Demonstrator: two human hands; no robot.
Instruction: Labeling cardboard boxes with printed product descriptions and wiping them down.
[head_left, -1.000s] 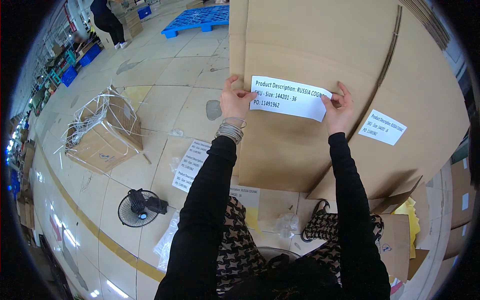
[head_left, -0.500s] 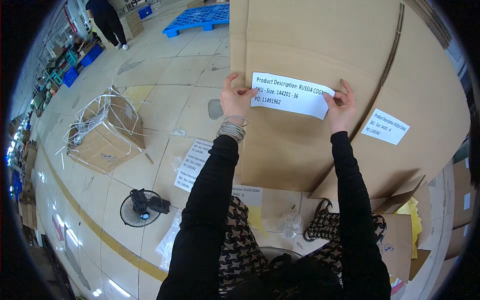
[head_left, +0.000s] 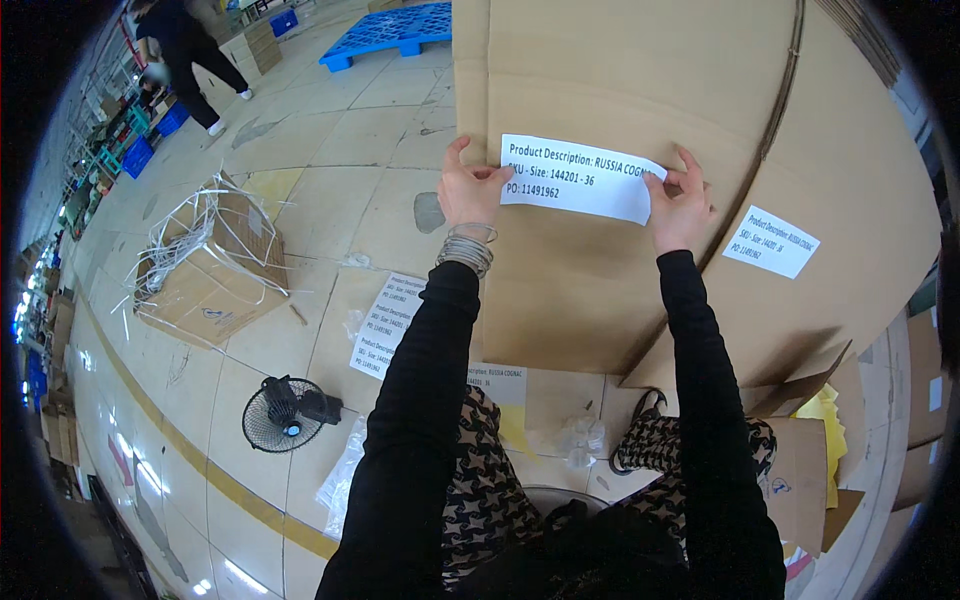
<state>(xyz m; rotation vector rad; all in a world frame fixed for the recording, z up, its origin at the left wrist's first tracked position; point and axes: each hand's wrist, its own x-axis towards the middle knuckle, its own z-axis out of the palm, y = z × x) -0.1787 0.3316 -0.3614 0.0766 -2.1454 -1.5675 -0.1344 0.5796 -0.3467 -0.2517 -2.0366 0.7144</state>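
A white printed label (head_left: 578, 182) is stretched between my two hands in front of a large brown cardboard sheet (head_left: 570, 300). My left hand (head_left: 470, 188) pinches the label's left edge between thumb and finger; metal bangles circle that wrist. The right edge is pinched by my right hand (head_left: 680, 203), and that end of the label curls a little. Whether the label's back touches the cardboard I cannot tell. To the right, a similar label (head_left: 771, 242) lies flat on another cardboard panel (head_left: 860, 170).
Sheets of printed labels (head_left: 384, 330) lie on the tiled floor beside a small black fan (head_left: 290, 413). Further left stands a carton (head_left: 225, 290) full of white strapping. A blue pallet (head_left: 388, 32) and a walking person (head_left: 185, 55) are at the back. An open carton (head_left: 797, 470) sits lower right.
Both hands and the label have shifted very slightly up in the picture, still pinching its edges. The person at the back has stepped to the left and leans over.
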